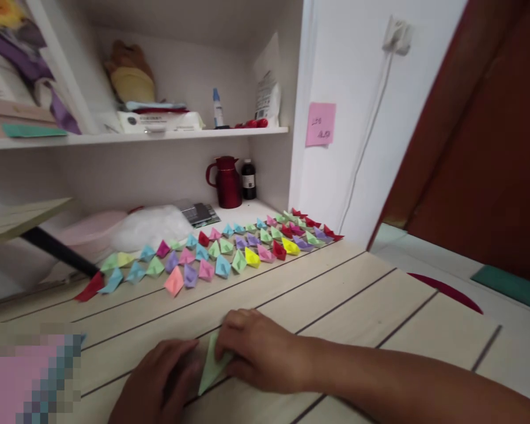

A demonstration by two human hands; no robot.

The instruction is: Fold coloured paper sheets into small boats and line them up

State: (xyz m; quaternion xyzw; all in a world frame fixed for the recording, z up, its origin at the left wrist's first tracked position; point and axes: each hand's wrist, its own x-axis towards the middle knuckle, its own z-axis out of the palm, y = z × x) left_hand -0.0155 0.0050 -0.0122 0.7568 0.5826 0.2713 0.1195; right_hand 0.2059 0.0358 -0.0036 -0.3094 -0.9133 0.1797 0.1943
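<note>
On the wooden tabletop lies a folded piece of light green paper (211, 370), its pointed end toward me. My right hand (258, 347) grips its upper right part between curled fingers and thumb, which hide some of the folds. Just left of the paper is my left hand (156, 380), slightly blurred, with a gap between its thumb and bent fingers. I see nothing held in it. Beyond both hands stand rows of small folded paper boats in many colours, among them a salmon boat (174, 282), a yellow boat (290, 246) and a red boat (89, 288).
A pixelated pink stack (17, 377) occupies the lower left. Behind the boats are a clear plastic bag (152, 228), a red thermos jug (228, 185) and a dark bottle (248, 179). A white shelf (242, 134) rises over them. The table's right edge borders the floor.
</note>
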